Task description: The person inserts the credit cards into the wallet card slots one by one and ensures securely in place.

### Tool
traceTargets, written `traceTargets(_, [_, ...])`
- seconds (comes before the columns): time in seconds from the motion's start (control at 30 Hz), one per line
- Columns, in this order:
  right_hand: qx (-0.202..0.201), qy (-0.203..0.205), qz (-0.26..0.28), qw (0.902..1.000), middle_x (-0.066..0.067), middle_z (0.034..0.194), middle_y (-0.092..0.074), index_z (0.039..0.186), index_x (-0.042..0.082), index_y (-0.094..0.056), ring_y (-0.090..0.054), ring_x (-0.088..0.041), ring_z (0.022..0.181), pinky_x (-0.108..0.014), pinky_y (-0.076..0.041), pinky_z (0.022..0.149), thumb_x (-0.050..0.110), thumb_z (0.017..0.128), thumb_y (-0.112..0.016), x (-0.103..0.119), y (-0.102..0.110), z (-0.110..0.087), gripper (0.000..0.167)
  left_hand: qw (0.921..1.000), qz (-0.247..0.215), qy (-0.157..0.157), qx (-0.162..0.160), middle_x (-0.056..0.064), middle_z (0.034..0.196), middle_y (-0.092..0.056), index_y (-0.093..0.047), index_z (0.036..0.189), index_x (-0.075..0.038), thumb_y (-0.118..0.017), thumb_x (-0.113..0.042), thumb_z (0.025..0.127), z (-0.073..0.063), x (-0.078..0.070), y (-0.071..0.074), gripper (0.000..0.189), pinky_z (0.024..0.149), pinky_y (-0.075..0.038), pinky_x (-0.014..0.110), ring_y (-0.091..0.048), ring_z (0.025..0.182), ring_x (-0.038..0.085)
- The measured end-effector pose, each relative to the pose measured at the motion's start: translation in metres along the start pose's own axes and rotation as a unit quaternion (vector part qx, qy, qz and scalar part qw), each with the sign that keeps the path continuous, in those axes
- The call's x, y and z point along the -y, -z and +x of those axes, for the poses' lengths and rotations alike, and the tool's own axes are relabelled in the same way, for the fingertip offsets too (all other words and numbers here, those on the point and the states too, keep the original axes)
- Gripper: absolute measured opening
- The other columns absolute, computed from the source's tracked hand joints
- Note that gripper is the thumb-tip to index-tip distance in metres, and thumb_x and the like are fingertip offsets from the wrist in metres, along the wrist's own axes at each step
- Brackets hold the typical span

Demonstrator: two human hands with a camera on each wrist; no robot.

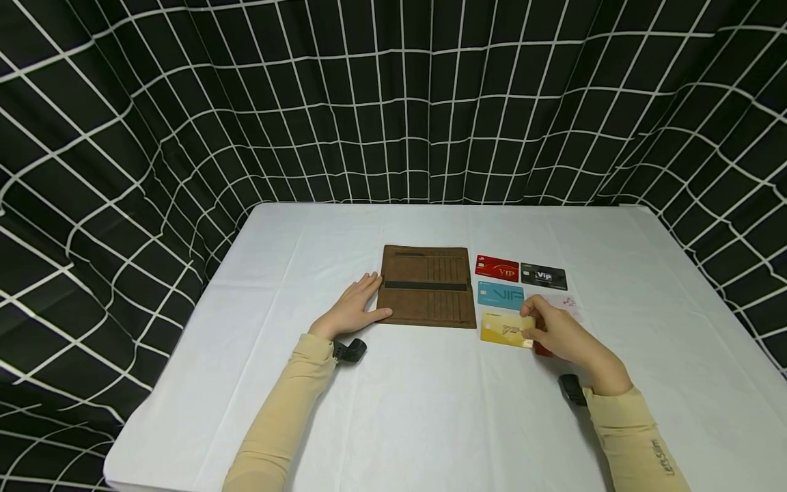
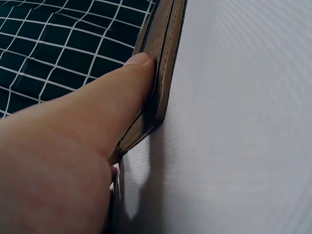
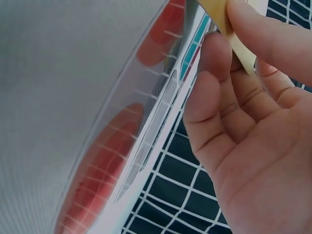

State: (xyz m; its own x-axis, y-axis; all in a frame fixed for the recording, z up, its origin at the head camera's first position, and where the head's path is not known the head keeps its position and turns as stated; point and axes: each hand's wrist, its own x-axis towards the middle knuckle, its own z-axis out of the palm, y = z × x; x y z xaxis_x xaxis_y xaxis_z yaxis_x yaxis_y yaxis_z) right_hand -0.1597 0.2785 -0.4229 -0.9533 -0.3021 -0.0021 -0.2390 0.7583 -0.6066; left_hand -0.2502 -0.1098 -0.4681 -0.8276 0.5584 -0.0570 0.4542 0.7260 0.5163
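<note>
An unfolded brown wallet (image 1: 424,304) lies flat on the table, with card slots on both halves and a dark strip across its middle. My left hand (image 1: 352,307) rests at its left edge with the fingers extended. In the left wrist view, the thumb (image 2: 139,73) presses on the wallet's stitched edge (image 2: 168,63). My right hand (image 1: 562,335) pinches a gold card (image 1: 501,329) by its right end, between thumb and fingers. In the right wrist view, the gold card (image 3: 216,14) stands tilted above the table. Partly under the right hand is a red card (image 1: 543,350).
Right of the wallet lie a red VIP card (image 1: 496,268), a black Vip card (image 1: 544,276) and a blue card (image 1: 500,294). A pale patterned card (image 1: 567,304) is partly covered by the right hand. A white cloth covers the table (image 1: 418,410); a black gridded curtain (image 1: 393,102) surrounds it.
</note>
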Motion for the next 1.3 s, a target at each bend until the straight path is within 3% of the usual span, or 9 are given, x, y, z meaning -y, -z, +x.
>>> traceTargets(0.27, [0.001,-0.023,0.028,0.9993,-0.005,0.081,-0.053,0.100,0.003,-0.049,-0.050,-0.019,0.072,-0.028,-0.047,0.058,-0.002,0.083,-0.065,-0.002,0.001,-0.001,0.024,1.0000,0.002,-0.001,0.001,0.012,0.153,-0.008,-0.015,0.148,-0.005,-0.049,-0.052,0.091,0.000,0.001,-0.001,0.081,0.112,-0.001,0.036,-0.001,0.139,0.020])
traceTargets(0.5, [-0.008,-0.010,0.077,0.9970,-0.008,0.083,-0.054,0.107,0.000,-0.052,-0.052,-0.022,0.072,-0.025,-0.049,0.060,-0.005,0.086,-0.061,-0.007,0.006,-0.001,0.023,1.0000,0.001,-0.001,-0.002,0.011,0.153,-0.009,-0.016,0.148,-0.005,-0.049,-0.052,0.091,0.000,0.003,-0.001,0.081,0.112,-0.002,0.036,-0.002,0.139,0.020])
traceTargets(0.73, [-0.026,-0.006,0.138,0.9900,-0.013,0.092,-0.058,0.109,-0.002,-0.052,-0.056,-0.024,0.075,-0.029,-0.052,0.062,0.003,0.089,-0.061,-0.005,0.009,0.004,0.023,0.9998,0.018,-0.003,-0.007,0.011,0.153,-0.011,-0.018,0.147,-0.004,-0.049,-0.054,0.091,0.002,0.004,-0.002,0.082,0.112,-0.003,0.035,-0.004,0.139,0.021])
traceTargets(0.93, [-0.048,-0.027,0.234,0.9707,-0.020,0.097,-0.055,0.111,-0.005,-0.050,-0.063,-0.023,0.075,-0.036,-0.056,0.065,0.006,0.090,-0.060,0.004,0.006,0.013,0.026,0.9998,0.020,-0.001,-0.008,0.011,0.153,-0.010,-0.018,0.148,-0.005,-0.049,-0.054,0.090,0.002,0.004,-0.002,0.081,0.112,-0.003,0.034,-0.003,0.139,0.020])
traceTargets(1.1, [-0.084,-0.044,0.293,0.9513,-0.017,0.096,-0.055,0.114,-0.006,-0.049,-0.064,-0.019,0.073,-0.038,-0.056,0.065,0.011,0.090,-0.062,0.013,0.004,0.020,0.033,0.9998,0.020,-0.002,-0.007,0.011,0.153,-0.010,-0.017,0.148,-0.006,-0.048,-0.054,0.090,0.002,0.004,-0.002,0.082,0.112,-0.002,0.034,-0.003,0.139,0.020])
traceTargets(1.3, [-0.078,-0.047,0.332,0.9389,-0.018,0.097,-0.054,0.116,-0.009,-0.047,-0.065,-0.020,0.071,-0.037,-0.056,0.065,0.010,0.089,-0.063,0.019,-0.003,0.028,0.036,0.9998,0.019,-0.003,-0.004,0.011,0.153,-0.010,-0.017,0.148,-0.006,-0.048,-0.055,0.090,0.003,0.004,-0.002,0.082,0.112,-0.002,0.033,-0.003,0.139,0.019])
